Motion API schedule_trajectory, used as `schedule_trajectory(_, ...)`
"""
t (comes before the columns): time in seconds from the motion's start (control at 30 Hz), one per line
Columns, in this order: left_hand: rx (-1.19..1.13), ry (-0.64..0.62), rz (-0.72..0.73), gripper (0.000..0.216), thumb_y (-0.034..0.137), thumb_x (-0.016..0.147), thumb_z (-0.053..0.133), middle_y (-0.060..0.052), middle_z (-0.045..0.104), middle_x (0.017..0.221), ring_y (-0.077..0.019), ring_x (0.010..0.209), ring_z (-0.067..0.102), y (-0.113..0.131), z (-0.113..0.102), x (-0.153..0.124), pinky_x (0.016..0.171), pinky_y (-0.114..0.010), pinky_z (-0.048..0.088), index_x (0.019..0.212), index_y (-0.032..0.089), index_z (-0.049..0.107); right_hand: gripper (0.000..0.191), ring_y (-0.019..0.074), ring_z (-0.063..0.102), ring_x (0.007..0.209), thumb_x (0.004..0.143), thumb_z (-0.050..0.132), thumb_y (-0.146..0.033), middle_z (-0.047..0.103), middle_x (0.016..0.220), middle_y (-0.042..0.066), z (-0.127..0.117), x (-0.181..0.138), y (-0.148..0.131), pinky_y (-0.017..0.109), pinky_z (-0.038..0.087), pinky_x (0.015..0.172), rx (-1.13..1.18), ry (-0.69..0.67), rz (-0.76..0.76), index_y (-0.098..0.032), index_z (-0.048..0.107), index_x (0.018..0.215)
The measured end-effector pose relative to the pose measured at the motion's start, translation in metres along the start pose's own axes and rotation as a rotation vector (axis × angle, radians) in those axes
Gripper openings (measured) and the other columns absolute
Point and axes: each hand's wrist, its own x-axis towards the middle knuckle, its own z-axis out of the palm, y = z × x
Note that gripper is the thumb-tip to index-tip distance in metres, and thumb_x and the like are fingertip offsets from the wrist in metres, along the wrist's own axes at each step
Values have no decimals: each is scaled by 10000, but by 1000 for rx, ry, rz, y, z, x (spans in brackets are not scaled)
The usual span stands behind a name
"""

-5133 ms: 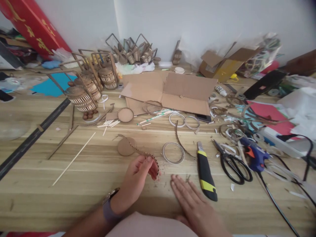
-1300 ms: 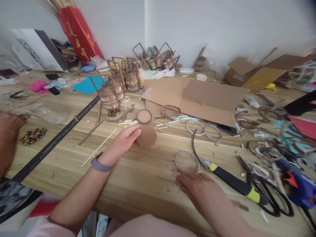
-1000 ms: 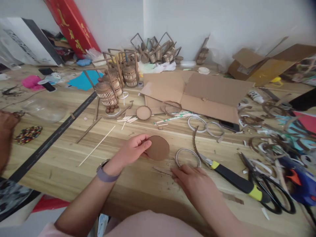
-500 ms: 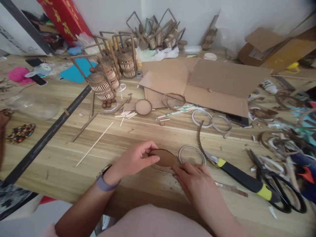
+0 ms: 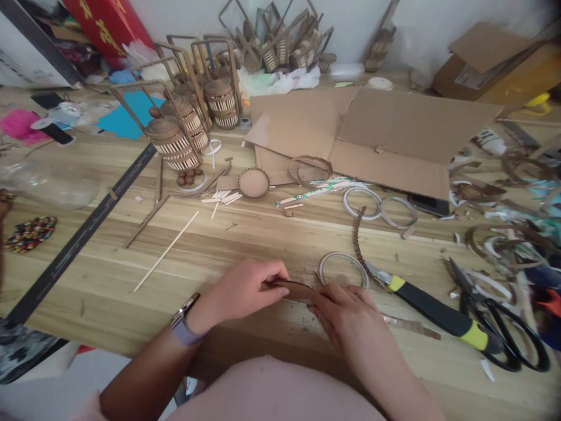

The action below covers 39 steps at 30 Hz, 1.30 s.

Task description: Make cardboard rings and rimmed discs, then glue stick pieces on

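Between my hands, low over the near part of the table, is a brown cardboard disc (image 5: 299,291), tilted so that it shows nearly edge-on. My left hand (image 5: 249,286), with a watch (image 5: 186,313) on the wrist, pinches its left side between thumb and fingers. At the right side my right hand (image 5: 346,313) grips the edge; its fingertips are partly hidden. Just behind the right hand lies a roll of narrow tape (image 5: 343,270). A utility knife (image 5: 438,310) with a black and yellow handle lies to the right, its blade by a curved corrugated strip (image 5: 358,237).
Black scissors (image 5: 495,316) lie at the right beside a heap of scraps. Flat cardboard sheets (image 5: 394,128) cover the back middle. A shallow round cardboard tray (image 5: 254,183), a thin stick (image 5: 166,251) and small lantern-like baskets (image 5: 175,143) stand or lie farther left.
The disc has tipped from showing its broad face to nearly edge-on. Both hands still hold it, and my left hand has shifted slightly right. The whole view has moved a little.
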Motion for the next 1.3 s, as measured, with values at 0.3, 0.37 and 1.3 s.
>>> schedule_trajectory(0.3, 68, -9, 4, 82, 275, 854, 576, 41, 665, 727, -127, 634, 573, 0, 3, -1, 586, -223, 341, 864, 208, 622, 309, 177, 586, 629, 994, 400, -206, 621, 710, 19, -3, 0, -1, 322, 346, 674, -34, -23, -4, -203, 661, 829)
schedule_trajectory(0.37, 77, -15, 6, 79, 273, 856, 574, 40, 661, 722, -125, 626, 568, 0, 3, -1, 584, -221, 338, 862, 209, 620, 295, 172, 588, 627, 992, 409, -210, 620, 709, 19, -3, 1, -1, 317, 348, 668, -32, -22, -3, -205, 658, 834)
schedule_trajectory(1.3, 427, -41, 62, 147, 212, 889, 613, -60, 583, 1041, -214, 958, 569, -9, 5, -15, 814, -318, 444, 1033, 183, 610, 237, 194, 645, 667, 986, 401, -239, 693, 733, 35, -9, 4, -6, 292, 445, 645, 283, 73, 86, -195, 624, 922)
